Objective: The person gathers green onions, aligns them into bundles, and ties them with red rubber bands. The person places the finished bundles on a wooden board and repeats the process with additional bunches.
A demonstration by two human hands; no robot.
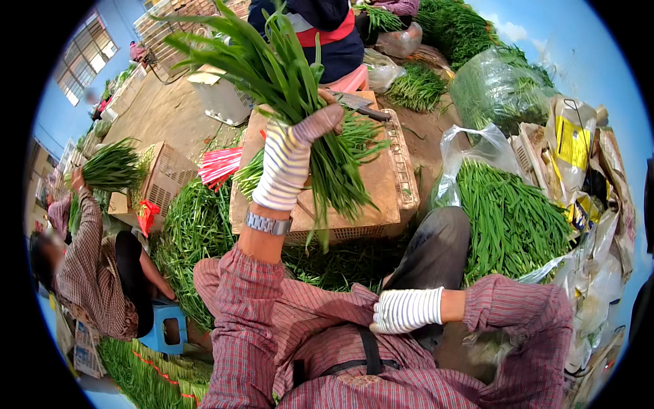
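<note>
My left hand (291, 158), in a striped knit glove, is closed around a bunch of garlic chives (271, 71) above a wooden board (352, 214). The leaves fan out beyond the fist, and more hang below it. On the board lie other loose chives (363, 138), partly hidden behind the hand. A broad-bladed knife (352, 100) rests at the board's far right. Red and white tie strips (219, 164) stick out at its left edge. My right hand (409, 311), also gloved, lies in my lap against the checked cloth, fingers curled; whether it grips the cloth is unclear.
A plastic crate (403, 158) supports the board. Chives are heaped at the left (194, 225) and in an open plastic bag (511, 220) at the right. A co-worker (97, 276) sits at the left on a blue stool (166, 327); another person (327, 46) sits ahead.
</note>
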